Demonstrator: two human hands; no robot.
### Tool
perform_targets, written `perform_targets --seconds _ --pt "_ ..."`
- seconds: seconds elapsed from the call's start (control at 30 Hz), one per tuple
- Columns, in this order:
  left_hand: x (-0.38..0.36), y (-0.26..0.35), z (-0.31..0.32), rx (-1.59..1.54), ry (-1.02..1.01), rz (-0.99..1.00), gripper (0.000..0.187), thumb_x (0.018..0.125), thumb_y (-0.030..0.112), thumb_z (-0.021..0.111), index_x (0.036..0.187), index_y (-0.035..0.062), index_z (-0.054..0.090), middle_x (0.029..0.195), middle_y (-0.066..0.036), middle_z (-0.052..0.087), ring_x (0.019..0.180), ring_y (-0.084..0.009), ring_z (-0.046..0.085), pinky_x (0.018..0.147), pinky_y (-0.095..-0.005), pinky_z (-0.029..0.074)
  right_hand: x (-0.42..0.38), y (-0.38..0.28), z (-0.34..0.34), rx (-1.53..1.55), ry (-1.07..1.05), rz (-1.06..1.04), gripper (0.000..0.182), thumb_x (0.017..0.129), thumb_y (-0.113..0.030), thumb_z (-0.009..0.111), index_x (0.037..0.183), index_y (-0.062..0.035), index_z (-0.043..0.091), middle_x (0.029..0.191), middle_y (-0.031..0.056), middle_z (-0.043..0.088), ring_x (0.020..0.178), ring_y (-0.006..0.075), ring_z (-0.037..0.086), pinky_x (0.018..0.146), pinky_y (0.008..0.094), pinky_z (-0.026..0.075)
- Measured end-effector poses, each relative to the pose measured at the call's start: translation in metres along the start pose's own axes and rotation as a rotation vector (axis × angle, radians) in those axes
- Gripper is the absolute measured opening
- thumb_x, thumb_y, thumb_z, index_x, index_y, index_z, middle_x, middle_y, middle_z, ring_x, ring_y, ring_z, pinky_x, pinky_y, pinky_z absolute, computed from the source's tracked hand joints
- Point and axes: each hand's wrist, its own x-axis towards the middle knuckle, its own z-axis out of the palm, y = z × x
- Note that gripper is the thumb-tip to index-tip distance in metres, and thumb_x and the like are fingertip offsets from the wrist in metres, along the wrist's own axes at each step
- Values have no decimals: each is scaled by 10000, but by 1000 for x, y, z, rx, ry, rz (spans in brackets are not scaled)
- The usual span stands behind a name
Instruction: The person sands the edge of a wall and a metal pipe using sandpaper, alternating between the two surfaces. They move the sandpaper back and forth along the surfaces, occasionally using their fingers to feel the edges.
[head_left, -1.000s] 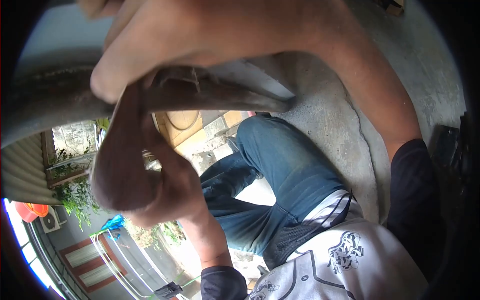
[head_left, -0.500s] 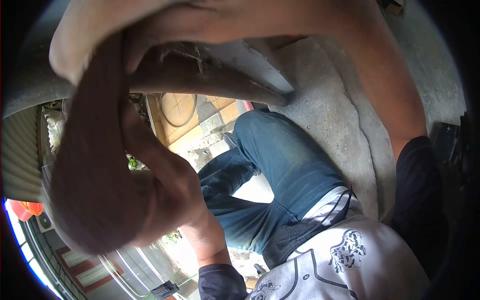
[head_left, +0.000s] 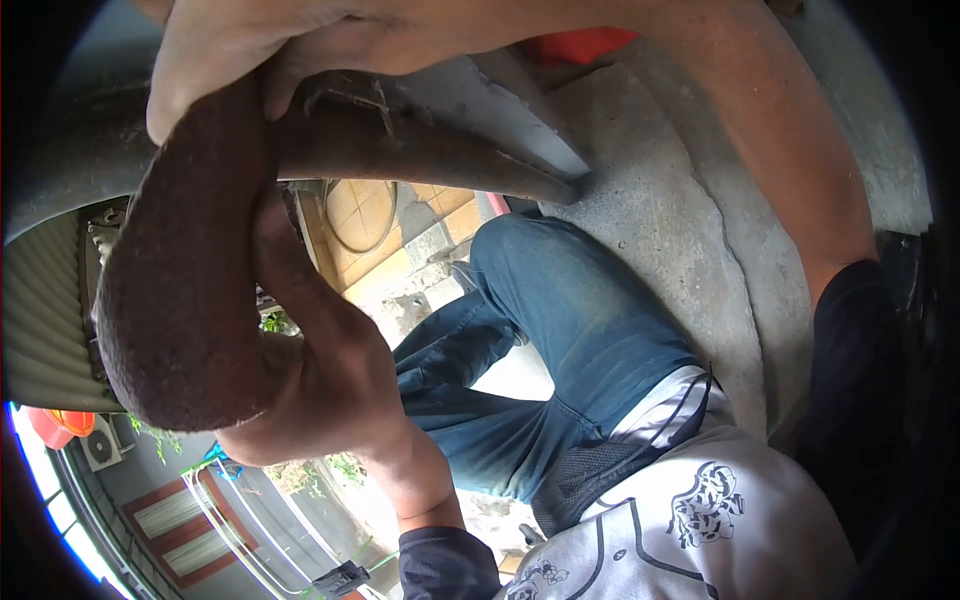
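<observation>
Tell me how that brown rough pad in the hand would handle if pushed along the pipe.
The brown pad probably flexes: it curves around the left hand that holds it. Its coarse, grainy face likely drags rather than slides on the pipe. It looks thin, so probably light. The right hand grips the pipe above it.

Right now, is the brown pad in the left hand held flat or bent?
Bent. The brown pad curves from the left hand up to the right hand.

Soft daylight, fisheye-warped edges, dark vignette corners.
</observation>
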Motion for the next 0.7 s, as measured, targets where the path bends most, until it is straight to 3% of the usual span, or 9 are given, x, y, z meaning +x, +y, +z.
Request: perform_targets --seconds 0.03,0.13,0.17,0.23,0.37,0.5,0.67,0.7 --pt "6 0 3 54 -65 110 242 860 -33 738 1086 -99 681 1043 -156 739 927 -182 717 833 -297 573 -2 2 -2 -3 -1 1 47 693 -203 708 697 -200 662 599 -98 532 807 114 526 780 353 336" --pt "3 5 17 48 1 -16 235 857 -40 737 1078 -101 682 1033 -160 738 922 -194 715 848 -307 573 -3 3 -1 8 -10 -7 48 694 -200 709 697 -200 661 599 -98 531 805 114 524 778 356 333" --pt "11 5 14 63 -69 118 230 857 -41 736 1072 -103 682 1033 -160 738 919 -193 715 847 -307 575 -1 1 -1 14 -9 -14 48 694 -199 709 697 -200 661 600 -98 531 804 114 524 778 357 332" --pt "5 7 10 53 -67 130 238 853 -31 745 1070 -104 682 1033 -163 738 913 -199 721 845 -307 579 -1 1 0 12 -15 -12 49 695 -198 710 697 -200 661 600 -98 530 803 114 522 777 359 330" --pt "-7 0 15 89 103 91 256 844 -8 765 1068 -100 685 1026 -162 740 901 -202 729 841 -304 581 -9 8 -1 15 -6 6 51 696 -194 710 696 -200 660 600 -98 529 801 114 520 775 363 326" --pt "4 0 15 68 -30 173 233 842 -15 762 1049 -94 689 989 -134 743 861 -190 724 832 -296 567 -7 7 -1 30 2 -21 53 697 -191 711 696 -200 659 601 -98 528 798 114 517 773 368 322" --pt "-11 5 18 -165 -34 -86 215 863 -54 716 1064 -116 679 978 -149 738 840 -212 718 838 -311 576 -18 15 -4 21 7 13 56 698 -187 712 696 -200 658 602 -99 526 795 115 514 771 373 317" --pt "-9 1 24 -23 10 16 201 869 -60 702 1057 -126 675 973 -159 736 837 -221 718 815 -313 581 -18 11 -4 25 6 11 56 699 -186 712 696 -199 658 602 -99 526 794 115 513 771 374 316"
